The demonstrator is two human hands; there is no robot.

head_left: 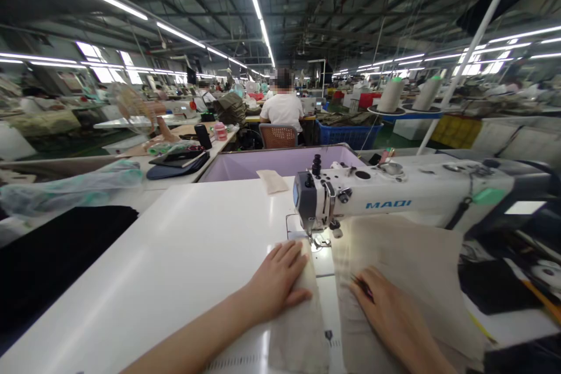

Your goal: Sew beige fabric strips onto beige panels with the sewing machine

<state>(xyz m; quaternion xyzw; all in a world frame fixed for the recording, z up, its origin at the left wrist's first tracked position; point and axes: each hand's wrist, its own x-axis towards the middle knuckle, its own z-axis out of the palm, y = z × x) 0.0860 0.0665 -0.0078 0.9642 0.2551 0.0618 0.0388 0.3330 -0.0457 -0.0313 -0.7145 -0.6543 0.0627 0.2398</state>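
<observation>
My left hand (280, 277) lies flat, fingers stretched forward, on a narrow beige fabric piece (300, 336) left of the needle. Its fingertips are close to the presser foot (322, 241) of a white sewing machine (394, 193). Curled over a larger beige fabric panel (403, 251), my right hand (385, 310) grips a small dark pointed tool (363, 286); most of it is hidden by the fingers, so its kind does not show. A strip of white table and metal plate separates the two fabrics in front of the foot.
A small beige scrap (272, 181) lies at the table's back edge, before a lilac-lined bin (280, 160). Black cloth (61, 257) is at left. Thread cones (390, 94) stand at back right. A person in white (283, 110) sits ahead, facing away.
</observation>
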